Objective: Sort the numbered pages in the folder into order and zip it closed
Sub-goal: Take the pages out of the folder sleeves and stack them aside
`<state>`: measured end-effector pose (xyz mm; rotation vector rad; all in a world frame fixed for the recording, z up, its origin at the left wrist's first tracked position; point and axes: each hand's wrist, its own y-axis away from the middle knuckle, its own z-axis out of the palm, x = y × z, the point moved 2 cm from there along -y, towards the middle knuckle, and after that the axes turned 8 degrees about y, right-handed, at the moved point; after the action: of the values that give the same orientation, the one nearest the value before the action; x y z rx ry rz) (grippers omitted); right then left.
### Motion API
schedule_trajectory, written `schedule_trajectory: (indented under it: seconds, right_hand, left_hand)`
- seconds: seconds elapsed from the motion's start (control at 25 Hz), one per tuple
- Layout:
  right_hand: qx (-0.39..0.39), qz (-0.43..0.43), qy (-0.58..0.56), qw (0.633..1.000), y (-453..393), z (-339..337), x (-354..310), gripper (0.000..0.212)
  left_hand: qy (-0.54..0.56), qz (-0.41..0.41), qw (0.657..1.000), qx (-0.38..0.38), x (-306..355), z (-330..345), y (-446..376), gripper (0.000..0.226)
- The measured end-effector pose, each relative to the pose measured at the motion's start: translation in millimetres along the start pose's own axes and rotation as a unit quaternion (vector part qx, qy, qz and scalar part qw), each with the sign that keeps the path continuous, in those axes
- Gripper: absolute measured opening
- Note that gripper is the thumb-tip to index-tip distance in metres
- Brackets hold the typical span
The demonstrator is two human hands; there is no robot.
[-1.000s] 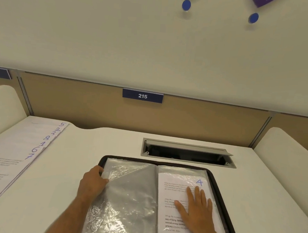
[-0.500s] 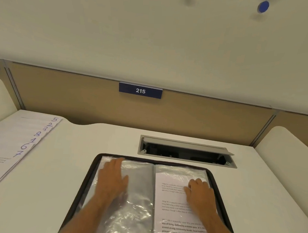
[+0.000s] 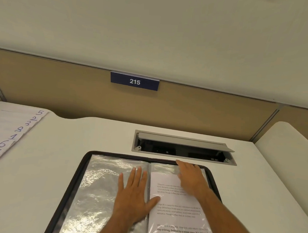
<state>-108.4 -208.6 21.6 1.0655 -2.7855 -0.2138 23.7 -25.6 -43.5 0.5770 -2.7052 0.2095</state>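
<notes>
The open folder (image 3: 85, 169) lies at the table's (image 3: 37, 190) near edge. Your left hand (image 3: 134, 196) presses flat on an empty sleeve; your right hand (image 3: 190, 179), fingers relaxed, rests on the printed page (image 3: 176, 211).

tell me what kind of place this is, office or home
Most likely an office or study hall workstation: a numbered sign reading 215 on a tan divider panel, and a cable hatch sunk into the white desk.
</notes>
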Motion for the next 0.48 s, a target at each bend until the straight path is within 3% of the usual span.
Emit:
schedule_trajectory:
  seconds: [0.24, 0.48]
  right_hand:
    - [0.052, 0.009, 0.02, 0.998, -7, -9, 1, 0.049]
    - [0.036, -0.002, 0.032, 0.999, -4, -18, 0, 0.042]
  left_hand:
    - [-0.004, -0.002, 1.0, 0.023, -1, -1, 1, 0.095]
    - [-0.001, 0.004, 0.999, 0.037, -1, 1, 0, 0.095]
